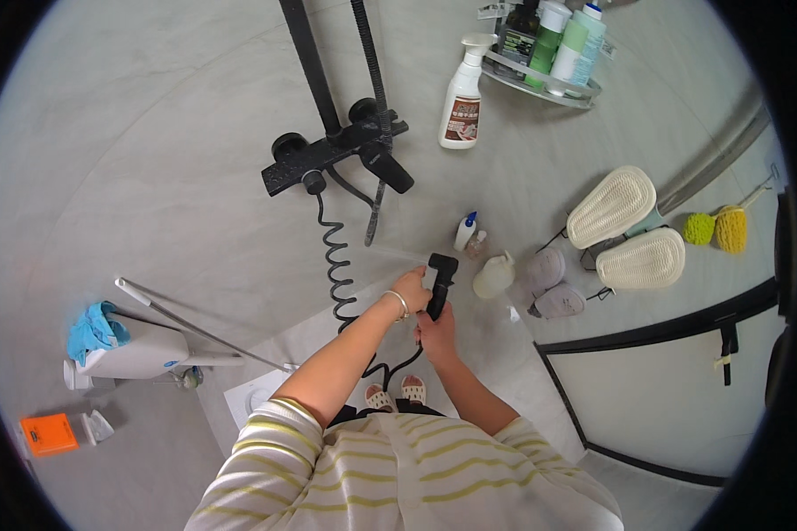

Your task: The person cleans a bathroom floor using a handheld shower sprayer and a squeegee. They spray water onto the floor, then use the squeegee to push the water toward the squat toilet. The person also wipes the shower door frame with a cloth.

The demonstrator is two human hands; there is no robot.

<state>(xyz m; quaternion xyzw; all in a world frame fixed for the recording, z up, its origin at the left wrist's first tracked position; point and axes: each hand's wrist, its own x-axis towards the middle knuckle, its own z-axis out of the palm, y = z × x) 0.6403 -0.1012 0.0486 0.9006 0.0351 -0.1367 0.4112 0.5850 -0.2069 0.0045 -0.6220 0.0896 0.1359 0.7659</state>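
Note:
My right hand grips the handle of a black handheld spray gun, whose angled head points left. My left hand, with a bracelet at the wrist, is just left of the sprayer. Its fingertips are close to the nozzle and it holds nothing that I can see; whether it touches the head is unclear. A faint pale streak, apparently water, runs left from the nozzle. From the black shower mixer on the wall, a coiled black hose hangs down and loops behind my left forearm towards the sprayer.
A white spray bottle is beside a corner shelf of bottles. Several pump bottles stand low ahead. Slippers hang on a wall rack at right, near a black-framed door. A long-handled tool leans at left.

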